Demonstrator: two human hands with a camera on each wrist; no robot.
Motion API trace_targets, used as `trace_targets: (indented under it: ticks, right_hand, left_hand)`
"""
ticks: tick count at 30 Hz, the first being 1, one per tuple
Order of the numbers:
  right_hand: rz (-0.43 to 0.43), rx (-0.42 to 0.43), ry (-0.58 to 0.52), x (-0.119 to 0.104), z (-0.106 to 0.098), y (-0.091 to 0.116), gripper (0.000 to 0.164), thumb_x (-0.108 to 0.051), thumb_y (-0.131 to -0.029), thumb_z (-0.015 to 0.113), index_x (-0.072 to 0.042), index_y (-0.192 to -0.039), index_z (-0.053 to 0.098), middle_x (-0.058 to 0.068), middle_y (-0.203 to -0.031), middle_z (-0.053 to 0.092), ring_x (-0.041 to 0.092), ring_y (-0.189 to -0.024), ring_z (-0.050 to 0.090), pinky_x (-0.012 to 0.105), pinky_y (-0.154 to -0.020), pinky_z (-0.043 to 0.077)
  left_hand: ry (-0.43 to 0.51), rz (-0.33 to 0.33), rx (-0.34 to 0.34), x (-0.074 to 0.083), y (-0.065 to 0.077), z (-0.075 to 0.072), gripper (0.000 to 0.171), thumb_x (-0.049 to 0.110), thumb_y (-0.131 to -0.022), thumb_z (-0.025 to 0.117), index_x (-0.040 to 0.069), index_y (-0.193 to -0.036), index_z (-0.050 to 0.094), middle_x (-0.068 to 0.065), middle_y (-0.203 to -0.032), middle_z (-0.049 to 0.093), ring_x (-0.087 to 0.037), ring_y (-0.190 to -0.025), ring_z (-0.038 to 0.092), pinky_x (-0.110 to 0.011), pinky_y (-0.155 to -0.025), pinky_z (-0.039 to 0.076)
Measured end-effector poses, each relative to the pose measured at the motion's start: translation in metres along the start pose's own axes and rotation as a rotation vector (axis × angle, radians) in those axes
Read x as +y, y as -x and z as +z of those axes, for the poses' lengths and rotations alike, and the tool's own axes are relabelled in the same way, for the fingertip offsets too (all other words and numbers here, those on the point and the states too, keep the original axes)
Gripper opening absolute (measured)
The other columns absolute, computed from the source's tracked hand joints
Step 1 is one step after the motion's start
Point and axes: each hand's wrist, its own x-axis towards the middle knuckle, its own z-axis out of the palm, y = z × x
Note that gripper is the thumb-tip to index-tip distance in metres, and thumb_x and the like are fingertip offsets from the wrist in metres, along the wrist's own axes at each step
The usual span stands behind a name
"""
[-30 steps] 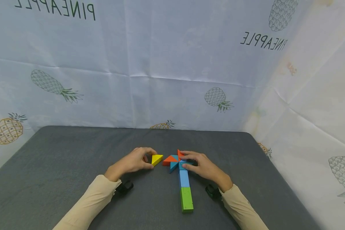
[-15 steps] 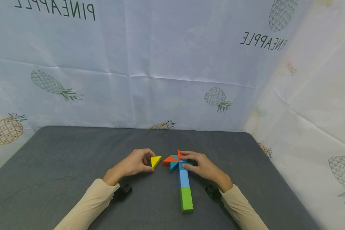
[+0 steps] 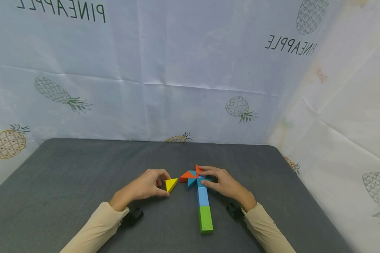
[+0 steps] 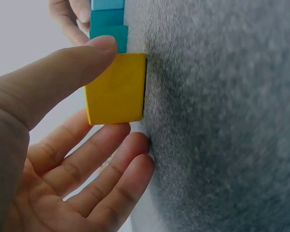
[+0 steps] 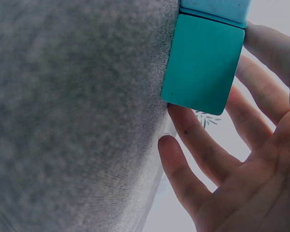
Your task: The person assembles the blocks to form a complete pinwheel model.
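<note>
In the head view my left hand [image 3: 149, 185] pinches a yellow triangular block [image 3: 171, 185] between thumb and fingers, just left of a pinwheel-like group of blocks. Its flat yellow side [image 4: 117, 89] faces the left wrist camera, close over the table. My right hand [image 3: 223, 182] steadies the group's right side, with thumb and fingers about a teal-blue triangular block [image 3: 204, 182]. A teal face of it [image 5: 203, 63] fills the space by the fingers in the right wrist view. An orange upright triangle [image 3: 197, 170], an orange flat triangle [image 3: 187, 175] and a blue triangle [image 3: 191, 183] complete the cluster.
A light blue block [image 3: 203, 196] and a green block [image 3: 206, 219] run in a line from the group toward the near edge. The dark grey table [image 3: 82, 175] lies beneath. A pineapple-print curtain [image 3: 177, 70] hangs behind it.
My left hand has drawn the yellow block slightly nearer to me and turned it a little. The right hand and the other blocks stay where they were.
</note>
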Motion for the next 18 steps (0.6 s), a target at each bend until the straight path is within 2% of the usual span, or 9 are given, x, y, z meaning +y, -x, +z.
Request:
trace_targets:
  ticks: [8, 18]
  right_hand:
    - [-0.005, 0.005, 0.002, 0.0, 0.0, 0.0, 0.045, -0.032, -0.099, 0.062, -0.008, -0.137, 0.06, 0.011, -0.152, 0.048, 0.035, -0.139, 0.046, 0.054, -0.107, 0.043]
    - [0.009, 0.003, -0.003, 0.0, 0.0, -0.001, 0.046, -0.033, -0.098, 0.062, -0.008, -0.137, 0.06, 0.012, -0.151, 0.048, 0.035, -0.139, 0.046, 0.055, -0.108, 0.042]
  left_hand:
    - [0.019, 0.044, -0.063, 0.008, 0.004, 0.003, 0.041, 0.025, -0.077, 0.086, 0.01, -0.109, 0.066, 0.001, -0.096, 0.066, -0.012, -0.085, 0.058, -0.024, -0.073, 0.051]
    - [0.024, 0.041, -0.097, 0.02, 0.002, 0.015, 0.041, 0.025, -0.078, 0.086, 0.011, -0.11, 0.065, 0.001, -0.099, 0.066, -0.014, -0.087, 0.059, -0.026, -0.075, 0.051]
